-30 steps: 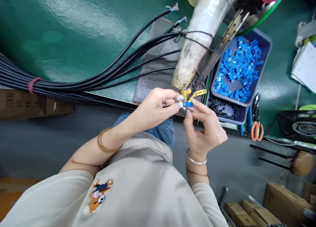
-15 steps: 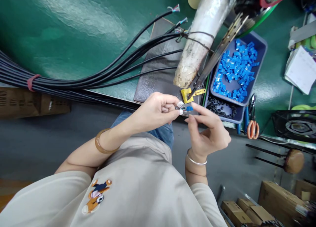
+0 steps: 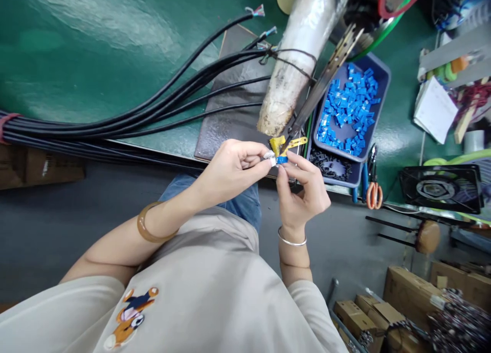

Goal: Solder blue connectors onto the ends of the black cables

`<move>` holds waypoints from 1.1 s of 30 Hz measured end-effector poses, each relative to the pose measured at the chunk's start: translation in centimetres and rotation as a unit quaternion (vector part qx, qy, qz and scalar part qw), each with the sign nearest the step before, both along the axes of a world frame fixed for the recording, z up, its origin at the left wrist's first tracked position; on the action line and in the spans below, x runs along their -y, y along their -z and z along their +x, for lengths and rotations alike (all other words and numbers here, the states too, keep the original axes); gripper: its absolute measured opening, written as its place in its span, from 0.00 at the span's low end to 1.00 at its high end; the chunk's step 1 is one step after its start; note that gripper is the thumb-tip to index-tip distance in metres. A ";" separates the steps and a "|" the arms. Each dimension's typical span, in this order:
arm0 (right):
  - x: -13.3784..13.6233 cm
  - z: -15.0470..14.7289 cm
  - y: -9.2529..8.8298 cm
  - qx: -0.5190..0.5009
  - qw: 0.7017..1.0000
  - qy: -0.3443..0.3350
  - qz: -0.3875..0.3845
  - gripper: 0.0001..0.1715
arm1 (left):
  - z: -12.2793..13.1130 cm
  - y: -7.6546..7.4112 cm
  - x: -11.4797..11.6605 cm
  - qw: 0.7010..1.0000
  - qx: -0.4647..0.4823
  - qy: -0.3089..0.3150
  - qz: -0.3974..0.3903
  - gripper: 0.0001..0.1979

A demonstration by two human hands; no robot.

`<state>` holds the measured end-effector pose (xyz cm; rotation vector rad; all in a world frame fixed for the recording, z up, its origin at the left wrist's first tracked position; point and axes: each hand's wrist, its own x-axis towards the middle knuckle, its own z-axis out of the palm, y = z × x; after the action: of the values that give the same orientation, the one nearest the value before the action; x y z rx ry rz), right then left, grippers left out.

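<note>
My left hand (image 3: 233,169) is closed in a pinch at the bench edge, its fingertips on a cable end I can barely see. My right hand (image 3: 303,189) meets it from the right, thumb and forefinger pinched on a small blue connector (image 3: 283,160). The two hands touch at that part. Just above them a yellow clip (image 3: 276,142) sits at the foot of a metal strip (image 3: 318,87). A bundle of black cables (image 3: 153,112) runs from the left across the green bench (image 3: 95,46) onto a dark mat (image 3: 230,123).
A blue tray (image 3: 378,74) of several loose blue connectors (image 3: 347,107) stands right of the hands, with black parts (image 3: 332,166) in front. Orange-handled scissors (image 3: 373,189) lie beside it. A plastic-wrapped cylinder (image 3: 299,51) leans over the mat. Cardboard boxes (image 3: 406,291) sit on the floor at lower right.
Both hands rose slightly toward the yellow clip and closed together on the blue connector. The view has shifted, so everything sits further left.
</note>
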<state>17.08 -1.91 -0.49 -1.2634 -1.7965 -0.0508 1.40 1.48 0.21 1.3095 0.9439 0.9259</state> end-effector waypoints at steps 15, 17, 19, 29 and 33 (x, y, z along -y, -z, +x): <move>-0.3 -0.6 -0.8 -0.026 0.999 0.019 0.002 0.10 | 0.1 -0.7 -0.6 1.000 -0.001 -0.008 0.013 0.09; -0.1 -0.5 -0.7 -0.014 1.000 0.011 0.002 0.09 | 0.0 -0.8 -0.6 1.000 0.004 0.007 -0.011 0.09; 0.1 -0.4 -0.5 -0.002 1.000 0.003 0.002 0.09 | -0.2 -0.7 -0.5 0.999 0.004 0.021 -0.031 0.09; 0.7 0.6 -1.4 -0.066 0.997 -0.004 -0.045 0.07 | -0.7 -0.6 0.4 0.991 -0.083 0.088 0.052 0.09; 0.6 0.9 -1.7 -0.125 0.991 0.030 -0.022 0.05 | -2.3 -0.1 1.3 0.940 -0.173 0.251 0.153 0.13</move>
<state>17.97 -2.49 1.24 -1.2936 -1.5523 0.1105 -0.91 0.22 0.35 1.9136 0.6825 0.4586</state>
